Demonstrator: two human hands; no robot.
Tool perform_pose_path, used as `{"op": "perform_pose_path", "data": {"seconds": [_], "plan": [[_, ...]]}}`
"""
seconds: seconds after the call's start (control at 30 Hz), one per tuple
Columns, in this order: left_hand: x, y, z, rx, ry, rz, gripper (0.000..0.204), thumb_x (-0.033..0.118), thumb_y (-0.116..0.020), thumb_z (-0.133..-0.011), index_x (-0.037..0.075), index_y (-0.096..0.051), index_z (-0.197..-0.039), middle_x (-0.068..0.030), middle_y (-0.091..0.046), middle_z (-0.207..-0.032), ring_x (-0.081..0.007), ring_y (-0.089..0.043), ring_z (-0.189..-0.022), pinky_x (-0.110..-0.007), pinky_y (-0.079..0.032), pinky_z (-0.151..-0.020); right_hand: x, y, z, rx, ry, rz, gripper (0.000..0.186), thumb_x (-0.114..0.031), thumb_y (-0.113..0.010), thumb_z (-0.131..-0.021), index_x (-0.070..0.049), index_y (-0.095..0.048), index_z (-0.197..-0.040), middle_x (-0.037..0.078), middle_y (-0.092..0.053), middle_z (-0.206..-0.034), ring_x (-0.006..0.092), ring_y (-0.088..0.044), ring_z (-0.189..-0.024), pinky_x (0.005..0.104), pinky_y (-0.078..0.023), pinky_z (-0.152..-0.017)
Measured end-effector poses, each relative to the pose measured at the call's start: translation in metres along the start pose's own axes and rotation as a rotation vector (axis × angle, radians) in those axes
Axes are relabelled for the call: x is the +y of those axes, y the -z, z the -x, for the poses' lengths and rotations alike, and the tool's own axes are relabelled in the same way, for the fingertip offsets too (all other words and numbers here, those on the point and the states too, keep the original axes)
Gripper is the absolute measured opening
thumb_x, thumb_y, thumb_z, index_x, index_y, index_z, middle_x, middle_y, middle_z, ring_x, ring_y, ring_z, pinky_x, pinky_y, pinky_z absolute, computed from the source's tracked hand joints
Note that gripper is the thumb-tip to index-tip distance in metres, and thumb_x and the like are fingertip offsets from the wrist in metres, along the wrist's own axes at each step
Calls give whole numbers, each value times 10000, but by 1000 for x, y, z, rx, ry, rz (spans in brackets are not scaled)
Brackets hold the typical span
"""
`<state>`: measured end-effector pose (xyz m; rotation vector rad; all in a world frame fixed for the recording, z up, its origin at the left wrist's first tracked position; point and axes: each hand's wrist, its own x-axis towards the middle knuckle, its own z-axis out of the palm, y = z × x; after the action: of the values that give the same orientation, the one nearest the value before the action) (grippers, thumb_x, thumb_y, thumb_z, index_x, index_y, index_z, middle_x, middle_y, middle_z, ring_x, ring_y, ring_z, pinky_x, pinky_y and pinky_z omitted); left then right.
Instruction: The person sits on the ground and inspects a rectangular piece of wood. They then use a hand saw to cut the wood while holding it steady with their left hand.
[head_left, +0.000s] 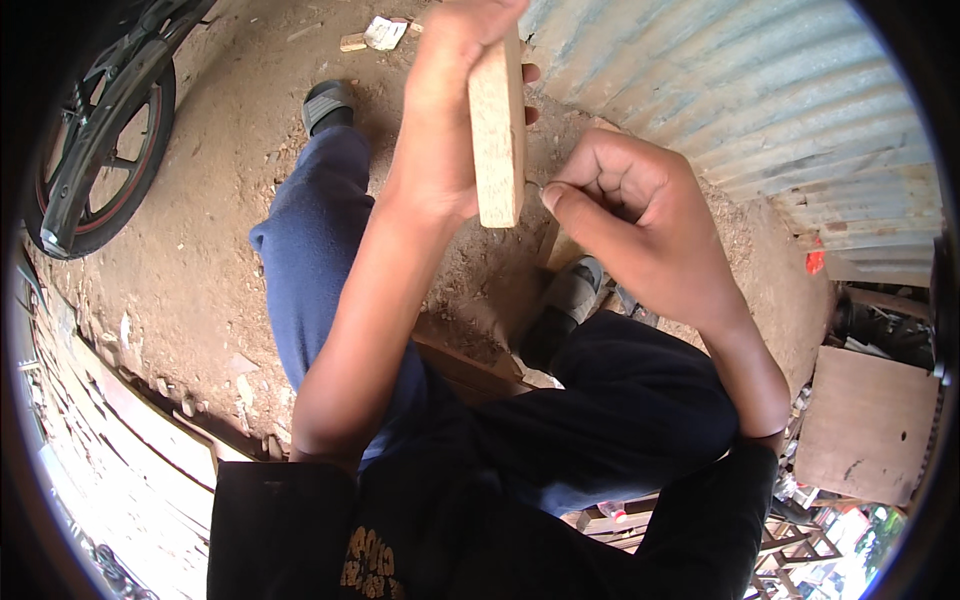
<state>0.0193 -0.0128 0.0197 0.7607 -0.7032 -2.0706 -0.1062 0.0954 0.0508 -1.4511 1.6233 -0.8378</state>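
A pale wooden block (pixel 495 150), long and narrow, stands upright in my left hand (pixel 450 70), whose fingers wrap round its far side with the tips showing past its right edge. Just to the right of the block's lower end, my right hand (pixel 620 205) is closed, thumb against curled fingers. A thin thing (pixel 535 187) pokes from this pinch toward the block; it is too small to name. My legs in blue trousers are bent below the hands, with grey slides on the feet.
A motorbike wheel (pixel 110 160) is at upper left on dirt ground (pixel 180 300) with wood scraps. A corrugated metal sheet (pixel 700 70) stands at upper right, a brown board (pixel 865 420) at lower right, and pale planks (pixel 120 430) along the left.
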Motion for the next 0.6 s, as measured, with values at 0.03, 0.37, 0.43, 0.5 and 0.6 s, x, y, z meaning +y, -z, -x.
{"op": "perform_pose_path", "data": {"seconds": [0.03, 0.37, 0.43, 0.5, 0.6], "plan": [[2, 0, 1, -31, -18, 54, 627, 617, -530, -829, 22, -593, -1017, -100, -598, -801, -214, -591, -667, -324, -487, -564, 1, -1, 0, 5, -8, -17, 70, -13, -610, -919, -15, -600, -850, -57, -522, -704, -3, -438, -629, 196, -339, -549], [19, 21, -5, -217, -258, 256, 543, 554, -482, -909, 66, -578, -1127, -85, -635, -917, -214, -646, -779, -320, -565, -636, 72, 31, -16, 43, -201, 190, 107, -97, -649, -917, -16, -622, -852, -40, -558, -699, 30, -476, -628, 224, -374, -558], [8, 27, -12, -265, -314, 203, 540, 558, -481, -918, 74, -571, -1139, -73, -630, -917, -206, -648, -800, -319, -571, -661, 97, 48, -18, 49, -162, 346, 115, -110, -660, -900, -12, -627, -848, -20, -585, -705, 61, -507, -632, 248, -412, -579], [9, 34, -2, -452, -223, 208, 516, 504, -554, -884, 78, -589, -1173, -124, -641, -1058, -302, -646, -942, -467, -547, -819, 135, 77, -14, 58, -182, 471, 137, -138, -666, -883, -11, -636, -841, 7, -613, -711, 98, -544, -643, 274, -451, -613], [5, 60, -13, -422, 2, 217, 693, 616, -412, -938, 95, -454, -1393, -169, -519, -1352, -501, -518, -1200, -641, -449, -956, 192, 131, 9, 44, -420, 611, 316, -296, -628, -866, 16, -659, -903, 172, -640, -831, 318, -613, -798, 388, -492, -742]]}}
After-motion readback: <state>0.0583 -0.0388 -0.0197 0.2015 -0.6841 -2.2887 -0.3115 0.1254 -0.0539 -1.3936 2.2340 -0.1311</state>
